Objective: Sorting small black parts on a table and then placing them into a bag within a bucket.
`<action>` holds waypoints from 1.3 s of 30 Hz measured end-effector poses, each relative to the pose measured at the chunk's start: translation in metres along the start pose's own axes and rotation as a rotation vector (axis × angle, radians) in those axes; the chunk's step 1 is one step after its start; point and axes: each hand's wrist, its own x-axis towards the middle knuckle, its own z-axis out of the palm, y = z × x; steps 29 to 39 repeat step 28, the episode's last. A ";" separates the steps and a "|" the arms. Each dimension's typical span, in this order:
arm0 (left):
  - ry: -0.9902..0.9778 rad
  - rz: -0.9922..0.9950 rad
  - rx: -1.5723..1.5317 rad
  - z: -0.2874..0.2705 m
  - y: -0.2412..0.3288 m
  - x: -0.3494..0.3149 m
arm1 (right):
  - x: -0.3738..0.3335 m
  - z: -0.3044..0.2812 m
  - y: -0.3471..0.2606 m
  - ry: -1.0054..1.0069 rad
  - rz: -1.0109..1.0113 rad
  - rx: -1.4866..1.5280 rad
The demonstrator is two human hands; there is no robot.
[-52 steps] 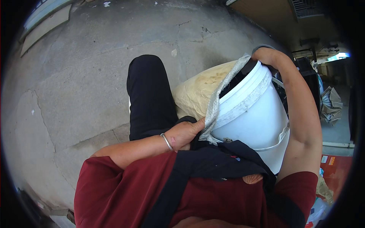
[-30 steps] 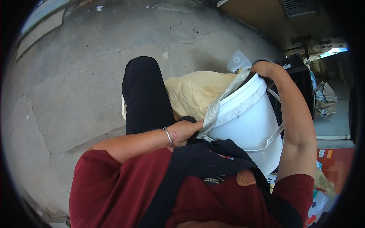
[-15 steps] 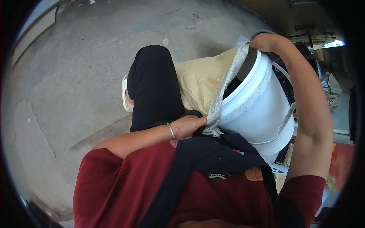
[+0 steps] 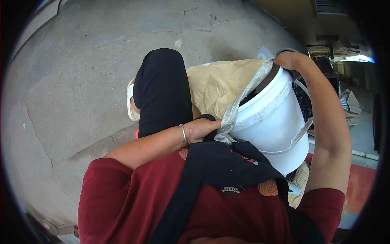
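Note:
A white plastic bucket (image 4: 272, 126) with a wire handle lies tilted in front of me, its mouth turned left into the opening of a tan woven sack (image 4: 215, 83). My left hand (image 4: 202, 129) is closed on the near end of the sack's pale folded edge, low by my apron. At the far end, my right hand (image 4: 289, 61) grips the bucket's rim together with the sack edge; its fingertips are partly hidden. Dark material shows at both hands. Between rim and sack edge there is a dark gap, and what lies inside cannot be made out.
My bent knee in black trousers (image 4: 164, 89) stands left of the sack, above a light shoe (image 4: 132, 101). Cracked concrete floor (image 4: 81, 81) spreads to the left. Behind the bucket are black bags, a crumpled brown paper bag (image 4: 351, 107) and a red surface (image 4: 361, 179).
The bucket and my right hand have come slightly lower in view, with the bucket's base closer to my body. The sack bulges a little differently. Both hands keep their grip.

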 end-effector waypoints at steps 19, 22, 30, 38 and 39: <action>0.567 0.769 1.341 0.044 0.020 -0.005 | -0.036 0.013 0.014 0.014 0.063 0.069; 0.553 0.717 1.352 0.036 0.024 0.002 | -0.014 0.025 0.034 0.075 0.042 0.154; 0.619 0.681 1.151 0.026 0.025 0.010 | 0.053 0.040 0.085 0.034 -0.110 0.066; 0.619 0.681 1.151 0.026 0.025 0.010 | 0.053 0.040 0.085 0.034 -0.110 0.066; 0.619 0.681 1.151 0.026 0.025 0.010 | 0.053 0.040 0.085 0.034 -0.110 0.066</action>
